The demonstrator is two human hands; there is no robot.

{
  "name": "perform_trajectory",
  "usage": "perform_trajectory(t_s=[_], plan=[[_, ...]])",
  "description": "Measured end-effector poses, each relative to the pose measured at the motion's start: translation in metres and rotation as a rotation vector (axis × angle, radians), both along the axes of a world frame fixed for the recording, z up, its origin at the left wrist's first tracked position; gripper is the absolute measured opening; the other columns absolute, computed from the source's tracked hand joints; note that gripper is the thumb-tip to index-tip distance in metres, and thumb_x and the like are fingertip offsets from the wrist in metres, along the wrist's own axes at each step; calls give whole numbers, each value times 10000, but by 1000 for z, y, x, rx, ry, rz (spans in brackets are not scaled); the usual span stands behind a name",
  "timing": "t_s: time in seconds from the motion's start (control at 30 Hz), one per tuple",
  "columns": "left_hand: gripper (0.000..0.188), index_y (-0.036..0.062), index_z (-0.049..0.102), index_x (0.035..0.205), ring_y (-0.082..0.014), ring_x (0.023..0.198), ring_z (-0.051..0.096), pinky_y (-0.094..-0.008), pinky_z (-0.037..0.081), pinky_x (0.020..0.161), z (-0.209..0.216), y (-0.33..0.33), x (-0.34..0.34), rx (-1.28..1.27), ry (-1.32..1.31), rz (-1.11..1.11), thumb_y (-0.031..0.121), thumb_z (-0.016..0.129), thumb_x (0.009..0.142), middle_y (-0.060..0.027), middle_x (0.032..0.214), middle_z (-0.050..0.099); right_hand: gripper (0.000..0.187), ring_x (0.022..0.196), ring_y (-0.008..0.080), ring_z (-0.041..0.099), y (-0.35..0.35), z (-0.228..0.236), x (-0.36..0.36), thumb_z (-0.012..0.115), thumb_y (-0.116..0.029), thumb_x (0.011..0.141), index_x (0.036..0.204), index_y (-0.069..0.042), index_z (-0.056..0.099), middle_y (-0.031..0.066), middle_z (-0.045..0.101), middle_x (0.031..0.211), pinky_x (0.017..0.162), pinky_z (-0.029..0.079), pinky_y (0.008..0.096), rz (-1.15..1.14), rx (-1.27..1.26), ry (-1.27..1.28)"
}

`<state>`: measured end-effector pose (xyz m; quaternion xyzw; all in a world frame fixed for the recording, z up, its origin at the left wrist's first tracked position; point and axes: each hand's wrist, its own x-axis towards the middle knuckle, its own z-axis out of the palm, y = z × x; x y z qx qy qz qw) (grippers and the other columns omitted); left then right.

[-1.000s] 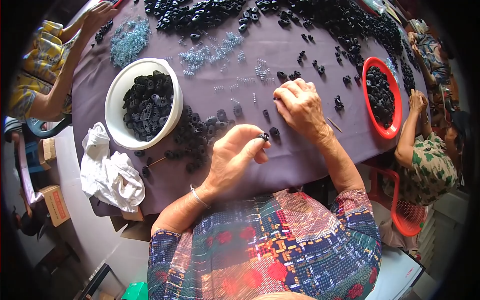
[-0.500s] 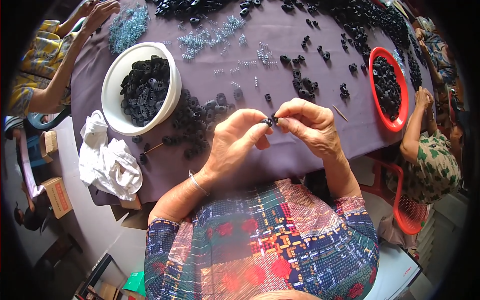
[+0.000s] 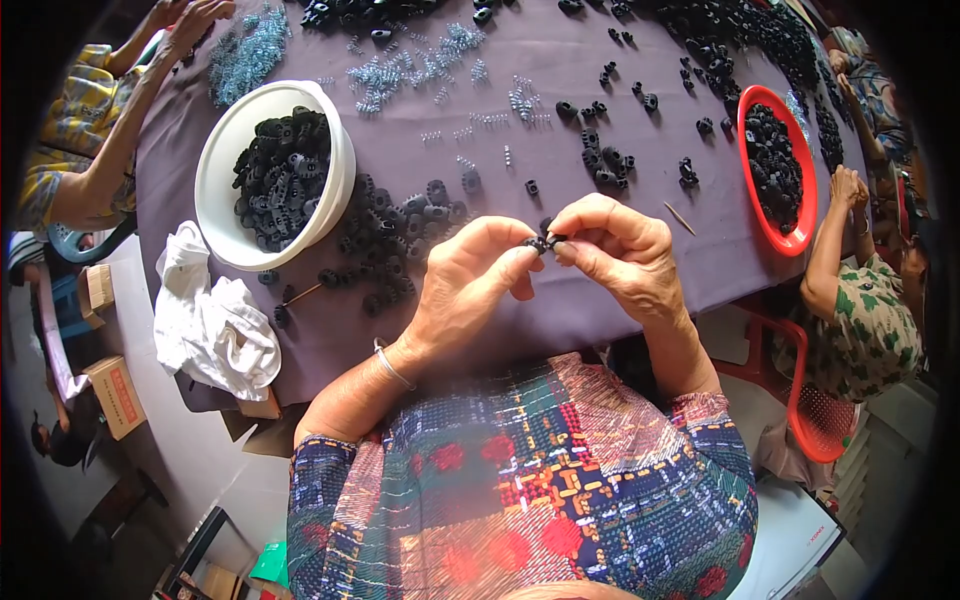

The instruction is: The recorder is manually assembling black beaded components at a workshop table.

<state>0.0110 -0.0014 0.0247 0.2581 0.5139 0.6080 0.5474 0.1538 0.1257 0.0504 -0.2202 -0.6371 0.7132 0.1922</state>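
Over the near part of the cloth, my left hand (image 3: 474, 268) pinches a small black plastic cord-lock part (image 3: 535, 243) between thumb and fingertips. Right against it, my right hand (image 3: 625, 250) grips another small black cord-lock part (image 3: 555, 238), mostly covered by the fingers. The two pieces touch or nearly touch. Beyond the hands lie loose metal springs (image 3: 522, 100) and a single black piece (image 3: 532, 187). Beside my left hand spreads a heap of black cord-lock parts (image 3: 380, 230).
A white bowl (image 3: 345, 185) full of black parts stands left, with a white cloth (image 3: 215, 325) before it. A red basin (image 3: 797, 238) of black parts is at right, near a thin pointed stick (image 3: 680, 218). Springs (image 3: 248, 58) pile at far left. Co-workers' arms flank the purple tablecloth (image 3: 650, 130).
Both hands stay close together, and the black piece in my right hand now sits nearer and shows more above the left one. The whole view has shifted slightly.
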Motion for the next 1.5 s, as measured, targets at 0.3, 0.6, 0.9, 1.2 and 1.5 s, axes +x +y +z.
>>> perform_trajectory(t_s=[0.3, 0.6, 0.9, 1.2, 1.5], plan=[[149, -22, 579, 1033, -100, 683, 611, -231, 503, 624, -2, 1, 1, 23, -37, 16, 56, 594, 907, -61, 844, 649, 129, 849, 88, 576, 0, -5, -2, 636, 77, 828, 949, 38, 619, 44, 595, 922, 730, 469, 201, -11, 152, -29], [152, -19, 578, 1037, -98, 688, 611, -231, 503, 625, -2, 0, 1, 3, -49, 27, 55, 595, 906, -60, 847, 650, 131, 836, 83, 572, 1, -1, -2, 635, 17, 855, 984, 36, 633, 39, 600, 905, 721, 464, 190, 22, 188, -59], [163, -17, 574, 1046, -96, 693, 612, -230, 502, 636, 0, -1, -1, 10, -25, 12, 73, 594, 912, -56, 852, 649, 119, 797, 51, 566, 9, 9, -3, 649, 1, 847, 960, 32, 629, 18, 612, 869, 650, 434, 168, 24, -73, -101], [162, -19, 573, 1045, -94, 703, 610, -231, 508, 643, -2, 0, 0, 12, -9, 7, 74, 590, 914, -52, 852, 644, 98, 813, 59, 560, 12, 7, -5, 617, 36, 859, 956, 46, 620, 18, 590, 886, 688, 449, 184, 106, 219, -171], [160, -18, 574, 1051, -91, 704, 610, -230, 512, 638, -4, 0, 2, -10, 88, 42, 61, 578, 912, -52, 848, 639, 106, 832, 49, 552, 16, 5, -10, 614, 25, 867, 973, 26, 616, 9, 588, 906, 712, 452, 180, 152, 149, -222]])
